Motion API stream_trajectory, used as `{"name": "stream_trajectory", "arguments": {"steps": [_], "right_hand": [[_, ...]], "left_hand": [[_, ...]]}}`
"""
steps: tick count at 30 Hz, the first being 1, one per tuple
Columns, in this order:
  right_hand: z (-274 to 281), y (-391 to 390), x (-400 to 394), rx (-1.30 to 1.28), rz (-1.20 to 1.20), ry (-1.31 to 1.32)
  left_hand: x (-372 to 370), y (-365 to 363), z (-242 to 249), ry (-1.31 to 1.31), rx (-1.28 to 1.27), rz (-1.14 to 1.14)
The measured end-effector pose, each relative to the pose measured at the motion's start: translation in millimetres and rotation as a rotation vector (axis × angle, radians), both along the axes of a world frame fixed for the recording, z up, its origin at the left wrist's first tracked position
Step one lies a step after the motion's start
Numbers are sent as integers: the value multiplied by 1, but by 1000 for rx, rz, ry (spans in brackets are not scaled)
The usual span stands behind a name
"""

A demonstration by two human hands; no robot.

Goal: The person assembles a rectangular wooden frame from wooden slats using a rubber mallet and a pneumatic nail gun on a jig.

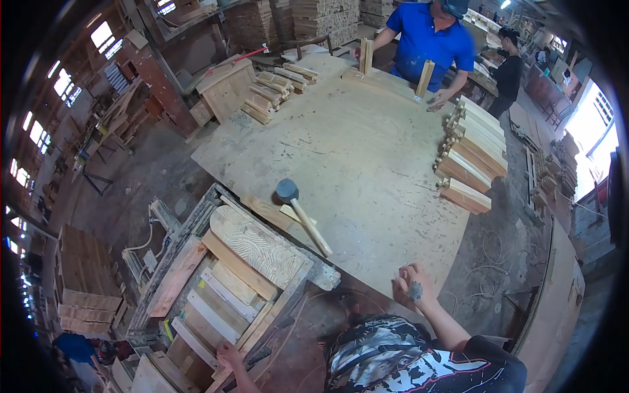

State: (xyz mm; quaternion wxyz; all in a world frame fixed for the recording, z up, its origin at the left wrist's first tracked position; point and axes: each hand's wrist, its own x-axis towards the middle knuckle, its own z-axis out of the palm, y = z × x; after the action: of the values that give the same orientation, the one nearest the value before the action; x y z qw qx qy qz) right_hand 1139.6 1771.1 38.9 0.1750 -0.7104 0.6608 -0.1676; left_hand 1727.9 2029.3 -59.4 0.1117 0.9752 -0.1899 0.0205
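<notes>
My left hand is low in the view, at the edge of a clamping frame that holds a wooden panel with a curved end and several slats. It seems to touch the wood there; its fingers are too small to read clearly. Over the near edge of the worktable, my right hand has loosely bent fingers, somewhat apart, with nothing visible in them. Nearest to it on the tabletop lies a mallet with a dark head, beside some wood offcuts.
Stacked wooden pieces line the table's right side; more lie at the far left. Across the table a person in blue handles a wooden rail with two uprights. Another person stands behind. Boards are piled at left.
</notes>
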Motion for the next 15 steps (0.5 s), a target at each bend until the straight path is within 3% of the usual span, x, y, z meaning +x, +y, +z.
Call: {"name": "stream_trajectory", "arguments": {"steps": [4, 6, 12, 15], "right_hand": [[10, 10, 19, 32, 59, 83], [19, 10, 26, 195, 71, 143], [2, 19, 37, 267, 76, 272], [-19, 38, 40, 98, 76, 321]], "left_hand": [[-3, -1, -1, -68, -22, -28], [-8, -2, 4, -106, -13, -86], [-21, -8, 28, 1, -119, -77], [-22, 1, 32, 32, -121, -127]]}}
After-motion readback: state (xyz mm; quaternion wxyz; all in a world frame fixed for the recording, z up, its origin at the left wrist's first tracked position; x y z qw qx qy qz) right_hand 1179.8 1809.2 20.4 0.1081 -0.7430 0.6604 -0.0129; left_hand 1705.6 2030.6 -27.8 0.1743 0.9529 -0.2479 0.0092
